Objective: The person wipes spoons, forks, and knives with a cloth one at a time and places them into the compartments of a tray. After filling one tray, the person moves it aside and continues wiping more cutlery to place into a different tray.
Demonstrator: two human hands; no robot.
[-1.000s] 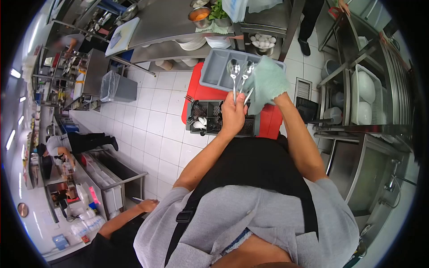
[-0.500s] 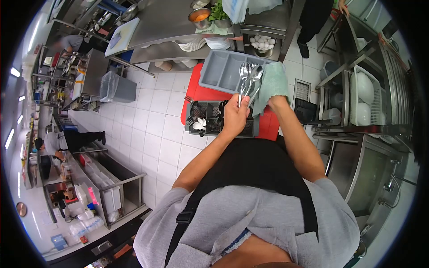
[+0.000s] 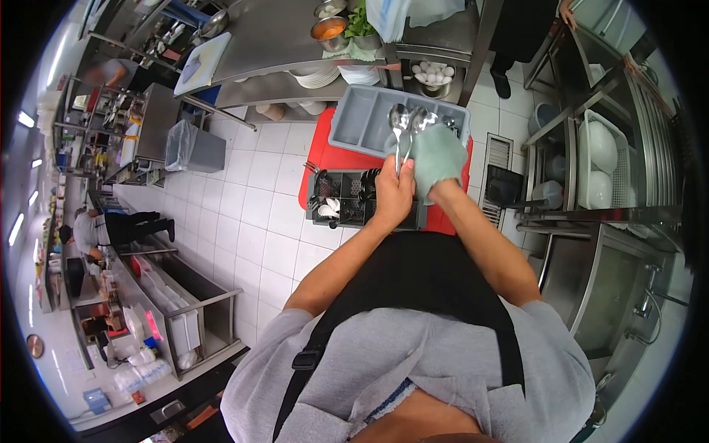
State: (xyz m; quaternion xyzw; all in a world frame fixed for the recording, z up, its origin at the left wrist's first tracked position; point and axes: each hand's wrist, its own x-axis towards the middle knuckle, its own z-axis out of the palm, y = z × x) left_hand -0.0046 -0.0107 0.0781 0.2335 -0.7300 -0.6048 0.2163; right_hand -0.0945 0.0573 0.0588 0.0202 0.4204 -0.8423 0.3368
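Observation:
My left hand (image 3: 394,193) is closed around the handles of several metal spoons (image 3: 399,122), bowls pointing up and away from me. In my right hand (image 3: 444,192) is a pale green cloth (image 3: 441,156), which lies against the spoons and hides most of the fingers. Beyond the hands, a grey divided tray (image 3: 360,114) has some shiny cutlery in its right compartment. Below my left hand, a dark grey cutlery basket (image 3: 347,214) holds dark utensils and white spoons. Both containers rest on a red surface (image 3: 314,173).
A steel table (image 3: 281,52) with metal bowls and greens stands ahead, plates on its lower shelf. A bowl of eggs (image 3: 433,74) sits beneath. A lined grey bin (image 3: 196,148) is on the left. Steel racks (image 3: 605,155) stand at right. Other people work at left and far right.
My right hand has brought the cloth leftward onto the spoons, uncovering the tray's right end. My left hand still grips the spoons, shifted slightly.

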